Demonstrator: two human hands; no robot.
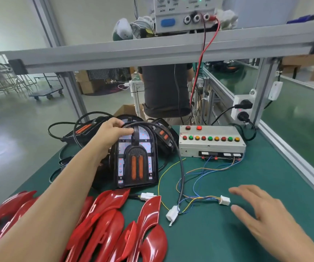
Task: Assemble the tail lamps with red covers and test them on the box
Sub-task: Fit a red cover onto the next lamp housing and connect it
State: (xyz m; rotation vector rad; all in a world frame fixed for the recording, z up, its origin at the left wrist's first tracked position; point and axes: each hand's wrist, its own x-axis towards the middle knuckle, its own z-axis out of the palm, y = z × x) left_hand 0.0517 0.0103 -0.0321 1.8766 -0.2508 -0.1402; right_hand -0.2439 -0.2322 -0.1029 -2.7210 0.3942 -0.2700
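Left arm is reaching forward across the red covers (103, 224), forearm crossing over the pile. Left hand (112, 132) is gripping the top edge of the lamp (136, 159), fingers curling over its arched rim, thumb pressing near the black cable (179, 167) that is looping over the lamp. Lamp is standing tilted on the green mat (218, 239), face toward camera, two orange strips in the centre, red dots glowing on the white panels.

Right hand (256, 208) is hovering flat and open over the mat at right, fingers spreading, holding nothing. Fingertips are sitting just beside the white connector (224, 200) on the test box's coloured wires; contact is hard to tell, probably apart.

Test box (211, 142) is sitting behind right of the lamp, row of red, green and orange buttons on top, wires running out the front. Lamp's own cable is ending in a second white plug (172, 214) lying loose on the mat between covers and right hand. More lamps (88, 129) are stacking up behind the left hand. Power supply (186, 14) is sitting on the overhead shelf, with a person standing behind the bench.
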